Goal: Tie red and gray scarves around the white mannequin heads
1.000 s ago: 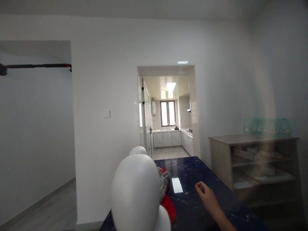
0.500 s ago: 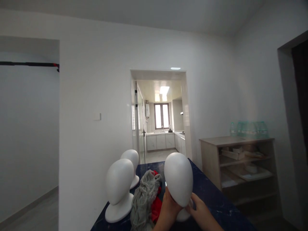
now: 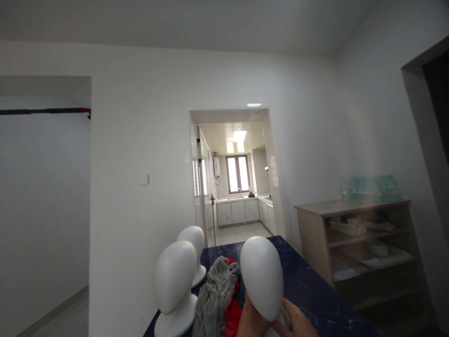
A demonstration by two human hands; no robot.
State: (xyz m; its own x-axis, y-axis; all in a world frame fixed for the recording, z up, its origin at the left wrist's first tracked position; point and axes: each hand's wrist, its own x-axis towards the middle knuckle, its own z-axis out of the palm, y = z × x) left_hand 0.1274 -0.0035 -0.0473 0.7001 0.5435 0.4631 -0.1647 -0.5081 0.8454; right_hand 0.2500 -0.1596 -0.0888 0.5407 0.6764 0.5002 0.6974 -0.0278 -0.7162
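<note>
A smooth white mannequin head [image 3: 262, 276] stands before me on the dark blue marbled table [image 3: 315, 295], between my two hands. My left hand [image 3: 251, 319] is closed around the left side of its neck, its fingers largely hidden behind the head. On the other side, my right hand [image 3: 297, 322] grips the neck and base, fingers curled in. Left of the hands lies a crumpled grey cloth [image 3: 216, 296], with red cloth [image 3: 232, 317] partly under it. A second mannequin head [image 3: 175, 278] and a third mannequin head [image 3: 192, 239] stand further left.
Against the right wall is a wooden shelf unit [image 3: 312, 234] with trays and papers inside. Several wrapped water bottles [image 3: 373, 187] stand on its top. Beyond the table, a doorway [image 3: 272, 178] opens to a kitchen with white cabinets [image 3: 238, 211].
The view has tilted up slightly, so the table, heads and hands sit lower in the picture. Both hands still hold the same mannequin head.
</note>
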